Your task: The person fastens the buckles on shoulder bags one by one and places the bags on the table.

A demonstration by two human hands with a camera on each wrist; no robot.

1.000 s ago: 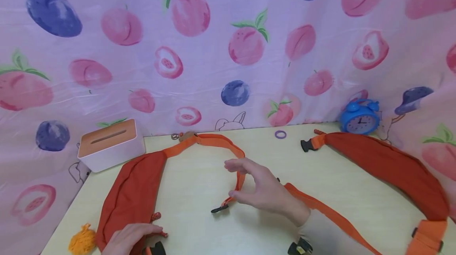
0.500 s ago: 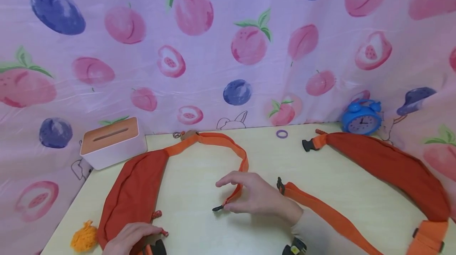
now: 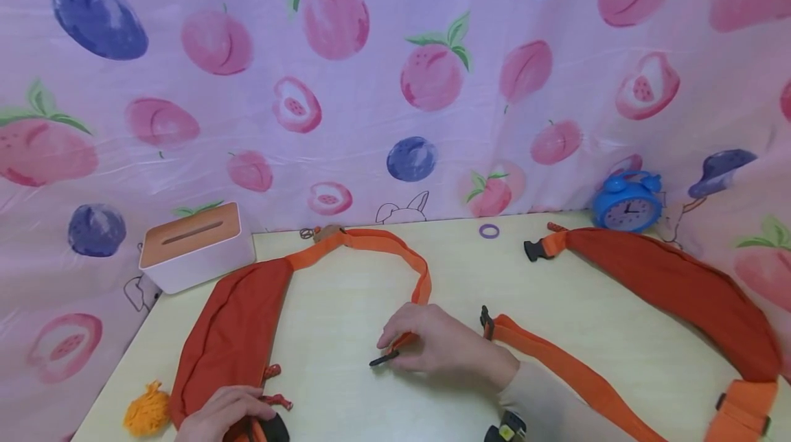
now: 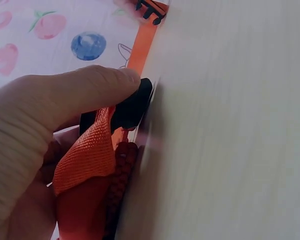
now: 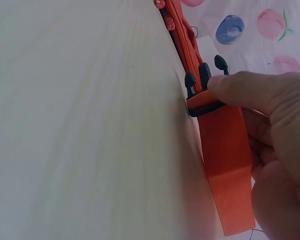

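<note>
A rust-red waist bag (image 3: 237,332) lies at the left of the table, its orange strap (image 3: 395,243) curving from its far end toward the middle. My right hand (image 3: 448,349) pinches the pronged half of a black side-release buckle (image 5: 205,82) at that strap's loose end, thumb at the base of the prongs. At the bag's near end, my left hand (image 3: 222,416) grips the black socket half of the buckle (image 4: 132,107), its thumb across the top and a short orange webbing tab (image 4: 90,152) beside it. The two halves are apart.
A second red waist bag (image 3: 673,294) lies at right, with its orange strap (image 3: 568,366) near my right forearm. At the back stand a tissue box (image 3: 198,250) and a blue alarm clock (image 3: 627,205). A purple ring (image 3: 489,231) and a yellow yarn ball (image 3: 147,411) also lie here.
My right hand has come down toward the strap's end and closed its fingers on the pronged buckle half. My left fingers have shifted slightly onto the socket half.
</note>
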